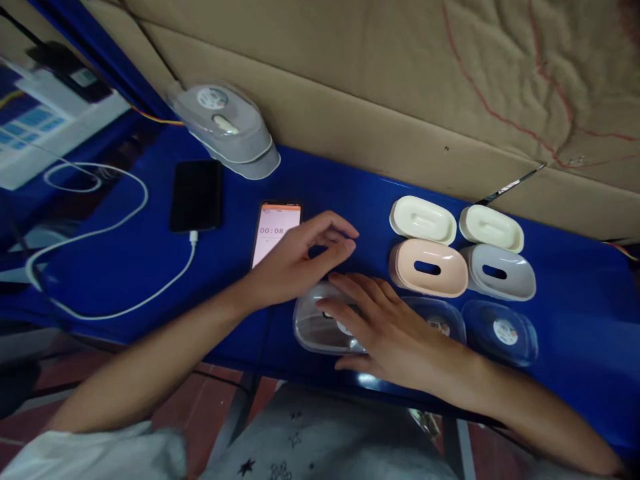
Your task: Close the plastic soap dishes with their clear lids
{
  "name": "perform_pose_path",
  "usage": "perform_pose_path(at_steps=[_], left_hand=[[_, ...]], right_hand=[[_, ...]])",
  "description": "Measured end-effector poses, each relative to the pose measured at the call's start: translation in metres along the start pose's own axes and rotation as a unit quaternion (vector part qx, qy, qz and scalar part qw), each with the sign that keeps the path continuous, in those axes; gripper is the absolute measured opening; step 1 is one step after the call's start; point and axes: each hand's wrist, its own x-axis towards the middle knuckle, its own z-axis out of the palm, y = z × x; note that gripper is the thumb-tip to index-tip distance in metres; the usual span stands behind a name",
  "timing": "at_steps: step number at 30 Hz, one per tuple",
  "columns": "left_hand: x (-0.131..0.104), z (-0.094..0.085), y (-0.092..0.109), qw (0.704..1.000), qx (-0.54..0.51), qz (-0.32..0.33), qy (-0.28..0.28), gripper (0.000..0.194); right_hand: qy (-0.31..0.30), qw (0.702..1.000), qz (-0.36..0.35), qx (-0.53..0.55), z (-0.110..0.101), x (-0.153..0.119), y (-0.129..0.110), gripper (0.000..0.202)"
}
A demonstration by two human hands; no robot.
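Observation:
My right hand (385, 327) lies flat, fingers spread, on top of a grey box with a clear lid (315, 327) near the blue table's front edge. My left hand (305, 257) hovers just above and behind that box, fingers loosely curled with thumb and forefinger apart, holding nothing. Right behind it lies a phone (275, 233) showing a timer screen.
To the right stand two cream trays (423, 219) (491, 228), a pink base (429, 268), a grey base (497, 272) and two clear lids (503, 331) (440, 320). A stack of lidded grey boxes (227, 130), a black phone (196, 195) on a white cable and a cardboard wall (400, 80) sit behind.

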Motion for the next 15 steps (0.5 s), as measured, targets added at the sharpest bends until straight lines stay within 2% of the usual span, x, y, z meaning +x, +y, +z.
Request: perform_pose_path(at_steps=[3, 7, 15], left_hand=[[-0.0024, 0.0042, -0.0042, 0.999, -0.001, -0.003, -0.04, 0.021], [-0.0019, 0.0048, -0.0064, 0.999, -0.001, -0.01, -0.042, 0.022], [-0.0004, 0.0043, -0.0085, 0.997, 0.022, 0.005, -0.068, 0.022]], right_hand=[[0.019, 1.0, -0.007, 0.003, -0.0008, 0.001, 0.0016, 0.082], [0.021, 1.0, -0.014, 0.004, 0.0008, -0.0003, 0.0028, 0.075], [0.002, 0.999, -0.04, 0.032, 0.0017, 0.0004, 0.0079, 0.077]])
